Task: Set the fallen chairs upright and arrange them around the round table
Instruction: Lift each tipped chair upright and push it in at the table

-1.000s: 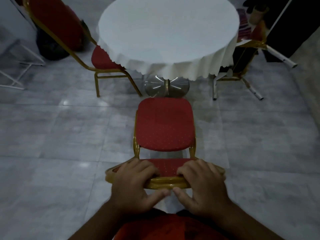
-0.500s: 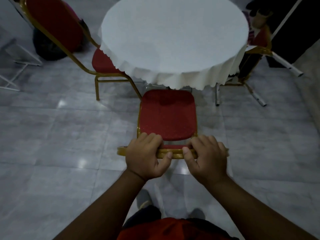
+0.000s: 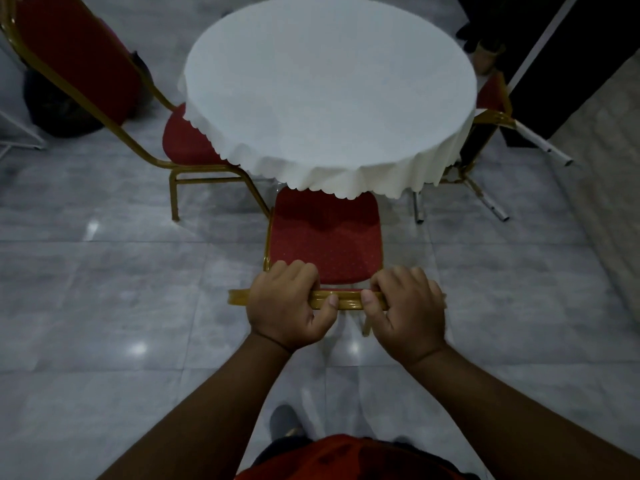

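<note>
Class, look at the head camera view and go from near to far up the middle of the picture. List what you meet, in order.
Person's red shirt → left hand and right hand, side by side on the chair's gold top rail → red seat → scalloped tablecloth edge → round table top.

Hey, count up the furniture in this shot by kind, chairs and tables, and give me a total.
Red chairs: 3, near, left, right
Round tables: 1
Total: 4
</note>
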Action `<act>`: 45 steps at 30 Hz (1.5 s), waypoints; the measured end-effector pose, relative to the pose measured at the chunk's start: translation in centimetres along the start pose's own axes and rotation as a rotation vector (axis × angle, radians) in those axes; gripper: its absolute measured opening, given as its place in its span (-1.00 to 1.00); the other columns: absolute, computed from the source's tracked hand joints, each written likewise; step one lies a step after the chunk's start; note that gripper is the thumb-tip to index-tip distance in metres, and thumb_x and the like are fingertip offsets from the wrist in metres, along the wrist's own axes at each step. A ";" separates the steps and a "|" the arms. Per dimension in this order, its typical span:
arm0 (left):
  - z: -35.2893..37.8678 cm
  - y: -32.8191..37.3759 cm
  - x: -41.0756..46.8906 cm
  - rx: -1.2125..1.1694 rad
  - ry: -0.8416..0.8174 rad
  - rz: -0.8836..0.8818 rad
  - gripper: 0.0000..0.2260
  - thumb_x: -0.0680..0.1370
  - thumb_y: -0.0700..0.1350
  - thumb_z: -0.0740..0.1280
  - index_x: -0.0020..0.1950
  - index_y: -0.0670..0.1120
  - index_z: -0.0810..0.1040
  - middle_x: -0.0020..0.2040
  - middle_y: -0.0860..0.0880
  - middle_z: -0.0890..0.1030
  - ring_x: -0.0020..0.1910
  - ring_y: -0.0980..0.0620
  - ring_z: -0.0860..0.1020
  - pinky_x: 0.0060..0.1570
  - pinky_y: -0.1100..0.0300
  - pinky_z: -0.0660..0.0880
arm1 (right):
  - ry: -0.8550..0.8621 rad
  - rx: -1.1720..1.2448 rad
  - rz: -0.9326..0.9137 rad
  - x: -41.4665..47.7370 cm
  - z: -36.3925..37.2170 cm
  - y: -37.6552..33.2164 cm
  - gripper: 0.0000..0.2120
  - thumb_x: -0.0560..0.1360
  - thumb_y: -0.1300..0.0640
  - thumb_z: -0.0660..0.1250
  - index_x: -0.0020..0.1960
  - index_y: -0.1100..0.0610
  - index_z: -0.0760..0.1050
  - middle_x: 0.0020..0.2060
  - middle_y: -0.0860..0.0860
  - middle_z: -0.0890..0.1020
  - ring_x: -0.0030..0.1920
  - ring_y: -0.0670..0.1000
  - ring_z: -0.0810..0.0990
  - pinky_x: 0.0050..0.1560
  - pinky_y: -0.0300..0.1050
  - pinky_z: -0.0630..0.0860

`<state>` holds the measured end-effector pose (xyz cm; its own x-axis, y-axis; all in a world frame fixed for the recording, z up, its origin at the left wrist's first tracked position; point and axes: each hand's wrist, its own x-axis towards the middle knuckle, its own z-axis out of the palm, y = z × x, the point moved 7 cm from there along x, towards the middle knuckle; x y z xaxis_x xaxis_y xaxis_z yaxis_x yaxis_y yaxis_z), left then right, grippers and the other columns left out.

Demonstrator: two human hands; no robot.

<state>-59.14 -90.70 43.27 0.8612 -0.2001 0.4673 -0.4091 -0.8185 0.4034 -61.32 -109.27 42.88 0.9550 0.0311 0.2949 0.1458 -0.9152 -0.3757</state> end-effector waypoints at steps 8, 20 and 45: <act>0.4 -0.4 0.8 -0.004 -0.013 0.011 -0.69 0.46 0.19 0.23 -0.28 -0.04 0.40 -0.36 0.04 0.39 -0.37 -0.01 0.35 -0.41 0.07 0.30 | -0.067 -0.026 0.030 0.8 0.4 0.3 -0.68 0.57 -0.22 0.07 -0.14 -0.01 0.39 -0.23 -0.10 0.42 -0.16 -0.02 0.37 -0.09 0.02 0.36; 0.3 -0.2 1.1 -0.106 -0.190 -0.103 -0.76 0.44 0.18 0.24 -0.25 0.04 0.39 -0.34 0.12 0.39 -0.32 0.04 0.37 -0.31 0.08 0.33 | -0.222 0.054 0.051 0.1 -0.1 1.4 -0.58 0.58 -0.34 0.00 -0.01 -0.07 0.46 -0.10 -0.15 0.46 -0.02 -0.05 0.37 0.03 -0.08 0.32; 31.4 46.7 20.8 -0.041 -0.662 0.247 -0.49 0.63 0.23 0.19 0.50 0.00 0.42 0.49 -0.03 0.45 0.50 -0.05 0.36 0.49 0.03 0.22 | -0.287 -0.301 0.670 -3.9 -24.9 52.2 -0.42 0.65 -0.27 0.05 0.56 0.02 0.27 0.56 -0.01 0.33 0.55 0.03 0.25 0.57 0.06 0.06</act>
<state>-50.88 -149.97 47.14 0.7391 -0.6732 -0.0223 -0.6158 -0.6887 0.3829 -63.82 -167.20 44.02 0.8499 -0.5007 -0.1642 -0.5216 -0.8437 -0.1270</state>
